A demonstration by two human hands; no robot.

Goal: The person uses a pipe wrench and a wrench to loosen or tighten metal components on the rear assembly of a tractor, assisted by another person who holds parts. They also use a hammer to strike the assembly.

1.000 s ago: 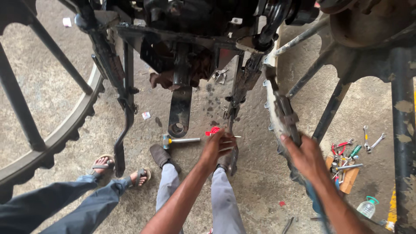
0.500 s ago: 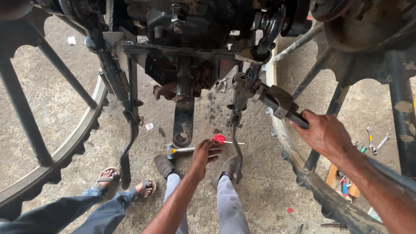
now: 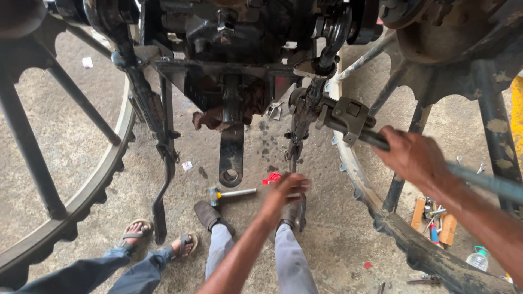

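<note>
Right hand [image 3: 415, 158] clenched on the pipe wrench [image 3: 348, 117] handle; wrench jaws bite the tractor's lift link rod [image 3: 302, 117]. Left hand [image 3: 286, 188] grips that rod's lower end, below the wrench. Hammer [image 3: 229, 193] lies on the concrete floor [image 3: 76, 136], left of the rod.

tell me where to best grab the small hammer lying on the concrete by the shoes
Take the hammer by its pale handle, near the free end by the red object, coming from above. It lies flat, the head points towards the left shoe, and the left hand hovers close by.
</note>
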